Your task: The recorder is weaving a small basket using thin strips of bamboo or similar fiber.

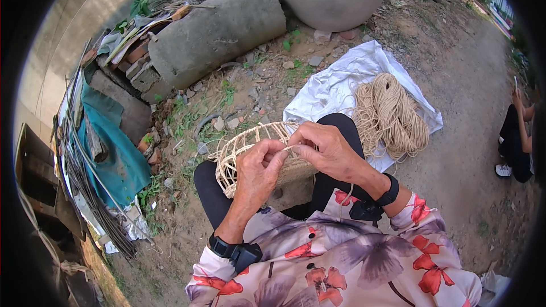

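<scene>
both hands met at centre frame: the left hand [256, 171] and right hand [324, 150] pinched a strand on the pale, half-woven cane basket frame [242, 150] resting on the knees; a slipped pinch risked loosening the weave, or the tan cord hank [392, 116] upper right snagging

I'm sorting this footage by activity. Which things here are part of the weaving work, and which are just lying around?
Part of the work:
- half-woven basket, held on the lap
- left hand and right hand, both pinching at its rim
- bundle of cord on the white sheet

Just lying about:
- concrete pipe
- bricks
- teal cloth
- another person sitting at the right
</scene>
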The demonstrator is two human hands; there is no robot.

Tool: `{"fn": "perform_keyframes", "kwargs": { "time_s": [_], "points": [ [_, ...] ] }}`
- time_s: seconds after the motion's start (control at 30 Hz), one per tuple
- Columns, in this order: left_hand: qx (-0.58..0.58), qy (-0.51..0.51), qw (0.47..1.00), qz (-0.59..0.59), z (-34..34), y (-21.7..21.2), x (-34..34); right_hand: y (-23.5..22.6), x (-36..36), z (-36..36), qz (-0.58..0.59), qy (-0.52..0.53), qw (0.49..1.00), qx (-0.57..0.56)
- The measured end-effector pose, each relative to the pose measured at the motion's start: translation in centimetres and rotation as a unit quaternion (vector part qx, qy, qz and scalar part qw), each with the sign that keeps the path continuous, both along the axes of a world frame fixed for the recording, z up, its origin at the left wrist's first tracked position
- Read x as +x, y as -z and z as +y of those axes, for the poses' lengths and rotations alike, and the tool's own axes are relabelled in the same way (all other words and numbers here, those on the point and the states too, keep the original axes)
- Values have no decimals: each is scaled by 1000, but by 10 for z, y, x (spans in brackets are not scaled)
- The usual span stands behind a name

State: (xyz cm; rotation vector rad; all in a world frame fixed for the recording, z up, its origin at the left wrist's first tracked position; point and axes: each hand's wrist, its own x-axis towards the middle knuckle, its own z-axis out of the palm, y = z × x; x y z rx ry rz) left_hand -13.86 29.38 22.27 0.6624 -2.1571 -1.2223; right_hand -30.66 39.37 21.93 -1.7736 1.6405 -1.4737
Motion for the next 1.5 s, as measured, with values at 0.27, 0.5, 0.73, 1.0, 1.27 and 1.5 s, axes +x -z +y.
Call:
{"fn": "perform_keyframes", "kwargs": {
  "time_s": [0.27,0.5,0.73,1.0,1.27,1.5],
  "points": [
    [-109,14,994,20,4,1,-1,13,-12,7,-30,-51,992,113],
    [-96,-2,995,11,6,1,-2,12,1,6,-146,-34,981,125],
    [-112,8,994,-7,4,5,-3,20,1,4,-166,-21,982,89],
    [-115,2,993,-27,2,1,-5,15,0,-1,-61,-23,996,67],
    [154,-9,987,46,-28,0,11,12,-5,-4,-31,-26,995,87],
    [351,35,925,138,-44,9,23,31,13,-17,163,-71,983,-52]
  ]
}}
